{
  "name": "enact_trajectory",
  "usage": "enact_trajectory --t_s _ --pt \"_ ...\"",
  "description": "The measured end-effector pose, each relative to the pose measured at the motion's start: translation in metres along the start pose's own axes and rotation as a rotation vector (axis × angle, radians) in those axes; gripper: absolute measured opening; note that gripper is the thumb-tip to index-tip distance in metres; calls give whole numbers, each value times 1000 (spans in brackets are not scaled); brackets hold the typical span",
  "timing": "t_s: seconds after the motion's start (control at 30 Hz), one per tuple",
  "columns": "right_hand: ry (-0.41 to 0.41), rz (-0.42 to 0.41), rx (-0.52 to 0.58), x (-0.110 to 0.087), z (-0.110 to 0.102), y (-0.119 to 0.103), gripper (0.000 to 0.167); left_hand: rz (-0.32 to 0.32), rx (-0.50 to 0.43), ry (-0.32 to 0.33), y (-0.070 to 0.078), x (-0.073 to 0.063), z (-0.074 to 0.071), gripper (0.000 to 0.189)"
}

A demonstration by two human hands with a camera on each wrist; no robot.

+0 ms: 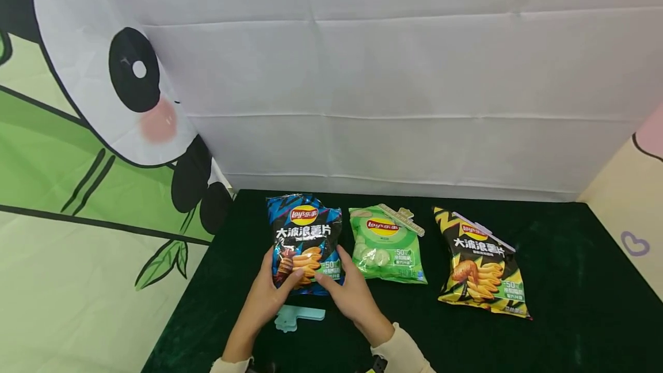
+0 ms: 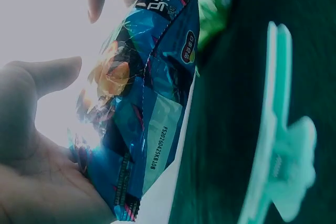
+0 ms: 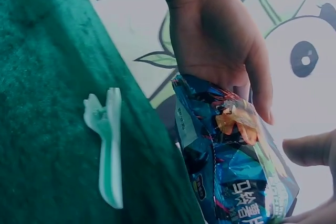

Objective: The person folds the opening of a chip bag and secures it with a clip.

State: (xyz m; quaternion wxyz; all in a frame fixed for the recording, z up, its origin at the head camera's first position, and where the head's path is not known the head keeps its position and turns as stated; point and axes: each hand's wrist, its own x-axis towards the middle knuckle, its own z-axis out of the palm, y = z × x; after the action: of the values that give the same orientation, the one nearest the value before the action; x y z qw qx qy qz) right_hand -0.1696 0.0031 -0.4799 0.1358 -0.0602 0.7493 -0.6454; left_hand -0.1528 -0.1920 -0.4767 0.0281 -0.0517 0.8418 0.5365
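Observation:
Both hands hold a blue and black bag of Lay's potato chips (image 1: 305, 235) by its lower sides. My left hand (image 1: 266, 298) grips its left edge, thumb across the front. On the opposite edge, my right hand (image 1: 354, 298) does the same, its thumb pressing the lower front. The bag's bottom seam faces me in the left wrist view, with the left palm (image 2: 47, 182) against one end. Just below the bag on the dark green cloth lies a light teal bag clip (image 1: 297, 315), also seen in the right wrist view as a pale clip (image 3: 109, 145).
To the right lies a green Lay's bag (image 1: 385, 252) with a pale clip (image 1: 401, 220) across its top corner. Farther right is a yellow and black Lay's bag (image 1: 481, 269) with a light clip (image 1: 484, 230). A white curtain (image 1: 393, 102) hangs behind the table (image 1: 580, 281).

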Motion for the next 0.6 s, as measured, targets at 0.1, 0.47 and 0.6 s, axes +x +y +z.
enact_trajectory --t_s 0.1,0.47,0.6 --pt "44 -39 -6 -6 -9 -4 85 33 -19 -11 8 -5 7 85" --pt "91 -1 55 -20 -49 6 93 37 -200 -128 21 -21 38 87" --pt "129 36 71 -30 -65 11 92 51 -227 -181 24 -24 52 87"
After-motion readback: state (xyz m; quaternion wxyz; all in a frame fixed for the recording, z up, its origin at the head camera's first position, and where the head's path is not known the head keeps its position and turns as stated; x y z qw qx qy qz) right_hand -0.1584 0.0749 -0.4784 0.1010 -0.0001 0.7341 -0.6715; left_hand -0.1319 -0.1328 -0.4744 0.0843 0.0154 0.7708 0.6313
